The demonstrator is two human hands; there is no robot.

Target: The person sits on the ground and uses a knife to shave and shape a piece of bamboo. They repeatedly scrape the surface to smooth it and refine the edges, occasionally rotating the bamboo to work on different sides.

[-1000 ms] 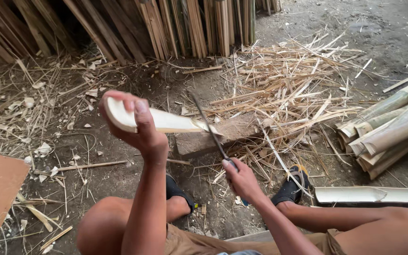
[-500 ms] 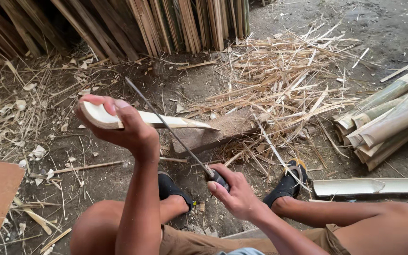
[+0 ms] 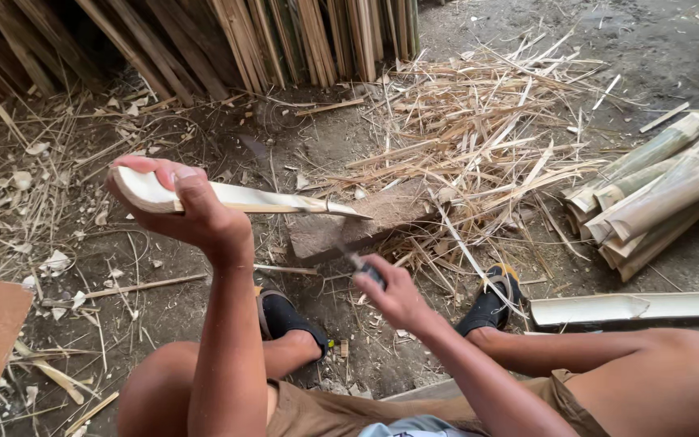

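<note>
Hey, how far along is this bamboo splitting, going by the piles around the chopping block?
Done: thin shavings are heaped behind the block, and split slats lean at the top. In hand: the left hand holds a pale bamboo slat with its tip on the block, and the right hand grips a blurred knife. Left: a stack of half-round pieces lies at the right, with one more by the foot.

Soft, even daylight fills the scene, brightest on the bare ground [image 3: 657,40] at the upper right. The stacked bamboo slats [image 3: 204,40] along the top edge sit in dimmer shade, darkest at the upper left. Shadows are faint and diffuse. There is no glare. The knife [image 3: 349,251] in the right hand [image 3: 394,295] is smeared by motion blur; the left hand [image 3: 196,206] is sharp.
</note>
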